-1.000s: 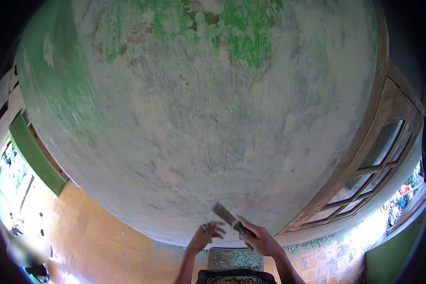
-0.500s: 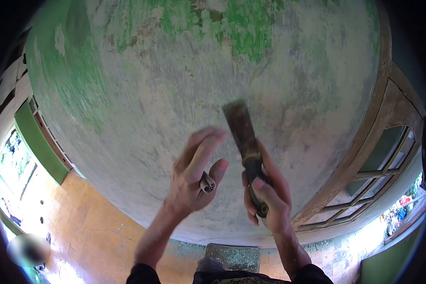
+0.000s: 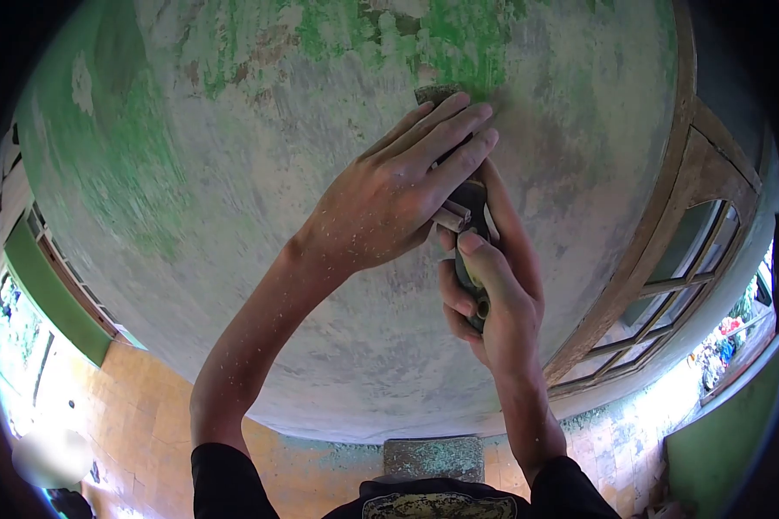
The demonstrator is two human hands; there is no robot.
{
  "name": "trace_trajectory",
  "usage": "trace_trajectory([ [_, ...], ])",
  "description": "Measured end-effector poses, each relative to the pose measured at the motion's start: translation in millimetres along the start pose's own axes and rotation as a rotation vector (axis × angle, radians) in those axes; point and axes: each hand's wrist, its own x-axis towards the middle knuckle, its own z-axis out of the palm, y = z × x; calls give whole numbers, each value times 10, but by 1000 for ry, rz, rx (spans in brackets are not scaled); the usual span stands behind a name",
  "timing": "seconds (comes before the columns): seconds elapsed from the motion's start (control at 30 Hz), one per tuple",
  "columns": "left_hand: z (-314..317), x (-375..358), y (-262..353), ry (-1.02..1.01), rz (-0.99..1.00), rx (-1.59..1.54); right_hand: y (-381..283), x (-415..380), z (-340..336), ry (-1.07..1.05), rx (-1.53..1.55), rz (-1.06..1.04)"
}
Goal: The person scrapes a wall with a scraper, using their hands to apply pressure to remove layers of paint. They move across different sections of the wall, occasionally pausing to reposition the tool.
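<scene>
A wall point(image 3: 320, 329) with patches of green paint fills the middle of the view. Wrapped round the dark handle of a scraper point(image 3: 469, 268) is my right hand point(image 3: 511, 303), its thumb on top. The scraper's wide metal end lies against the wall just under the green paint. My left hand point(image 3: 398, 182) reaches over the blade, fingers extended across it, and a small rolled, pale item point(image 3: 452, 215) is tucked by its thumb side. Pale flecks dot the left hand and forearm.
At the right is a wooden-framed window point(image 3: 658, 320). A flecked slab point(image 3: 433, 458) sits on the tiled floor point(image 3: 147, 398) below. Bright openings show at both sides, with a green pillar point(image 3: 56, 294) at the left.
Both hands and the scraper have moved up the wall. My left hand has gone from beside the scraper to over its blade, and the blade now meets the wall higher up.
</scene>
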Motion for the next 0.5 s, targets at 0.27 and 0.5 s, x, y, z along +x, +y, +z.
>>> trace_trajectory([
  [0.27,47,82,-220,91,95,-75,-125,-43,263,76,-169,-13],
  [0.5,32,156,-251,137,104,-113,-149,-41,471,235,-216,28],
])
